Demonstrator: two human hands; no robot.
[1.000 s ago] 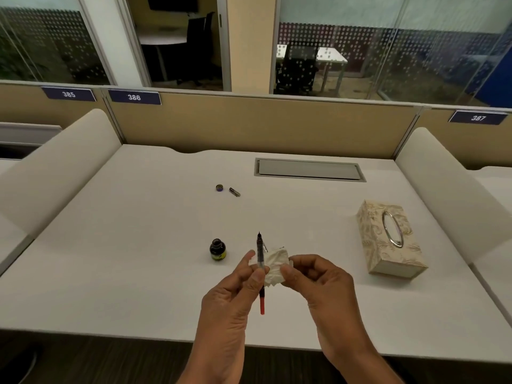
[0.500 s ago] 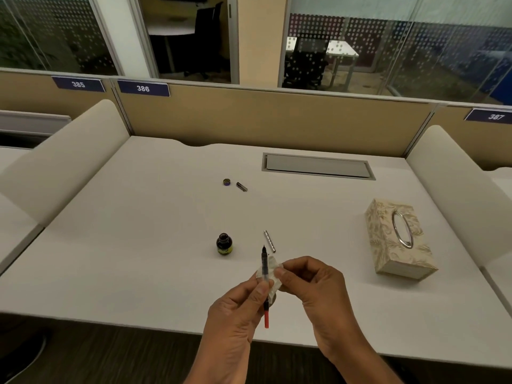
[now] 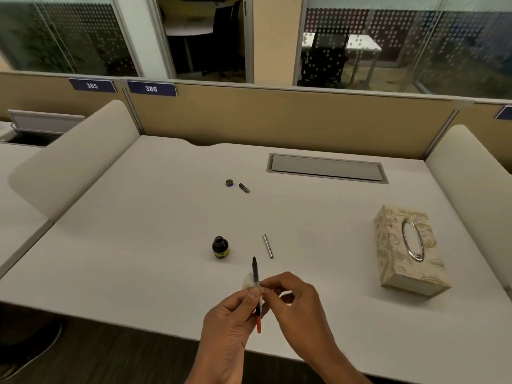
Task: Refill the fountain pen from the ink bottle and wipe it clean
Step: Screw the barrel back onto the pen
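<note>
My left hand (image 3: 231,322) pinches the fountain pen (image 3: 255,273) upright above the desk's near edge, nib pointing away, red end (image 3: 258,325) hanging below my fingers. My right hand (image 3: 297,306) pinches a small crumpled tissue (image 3: 247,281) against the pen's barrel; most of the tissue is hidden behind the pen and fingers. The open ink bottle (image 3: 220,247) stands on the white desk (image 3: 138,245) just beyond and left of the nib. A silver pen barrel (image 3: 268,246) lies to the bottle's right.
The bottle's cap (image 3: 229,182) and a small dark pen part (image 3: 244,188) lie farther back at mid-desk. A patterned tissue box (image 3: 407,249) sits at the right. A cable hatch (image 3: 327,168) is set into the desk near the rear partition. Padded dividers flank both sides.
Both hands with pen and tissue have drawn nearer to the desk's front edge. The tissue is more bunched and hidden now, and the silver barrel on the desk has come into view.
</note>
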